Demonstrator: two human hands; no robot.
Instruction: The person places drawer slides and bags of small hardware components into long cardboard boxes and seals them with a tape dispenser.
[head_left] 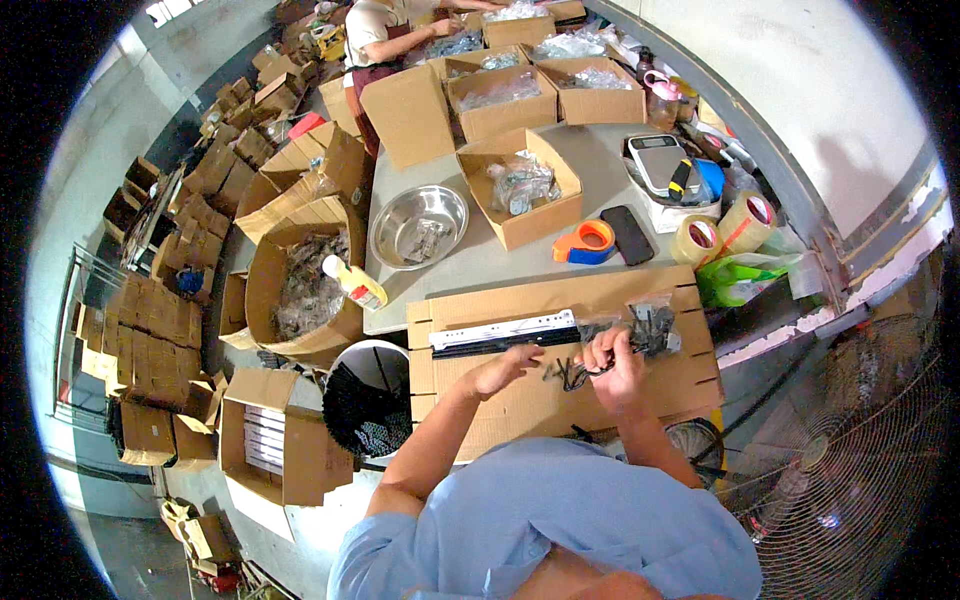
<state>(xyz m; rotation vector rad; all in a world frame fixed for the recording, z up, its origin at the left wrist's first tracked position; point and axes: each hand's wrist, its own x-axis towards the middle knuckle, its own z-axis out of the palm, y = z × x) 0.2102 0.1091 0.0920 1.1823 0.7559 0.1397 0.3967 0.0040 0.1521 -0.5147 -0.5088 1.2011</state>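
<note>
Black thin pieces point(572, 375) are pinched in the bent fingers of your right hand point(612, 365), over the right half of a flat cardboard sheet point(540, 412). Your left hand point(505, 370) is just beside them, fingers loosely extended toward the pieces and seemingly holding nothing; whether its fingertips touch them, you cannot tell from this view.

Just beyond your hands, a white slotted rail point(505, 332) and a black rail point(486, 350) lie side by side across the sheet. A clear bag of dark parts point(655, 332) lies close behind your right hand, so these crowd your far side.

Further out on the grey bench point(600, 183) you have an orange-and-blue tape dispenser point(584, 243) beside a black smartphone point(627, 235), then an open carton point(540, 225) of bagged pieces and a steel bowl point(396, 222) to its left. Tape rolls point(697, 240) and a green plastic bag point(738, 282) close in the far right corner.

To your left, a white bucket point(375, 350) of black rods stands right by the sheet's edge; a wire fan guard point(835, 455) fills the lower right.

Your open room is the sheet's bare near part, between your forearms, and its left margin. Its right edge has short slots, and its near edge runs close to your shirt point(560, 500).
</note>
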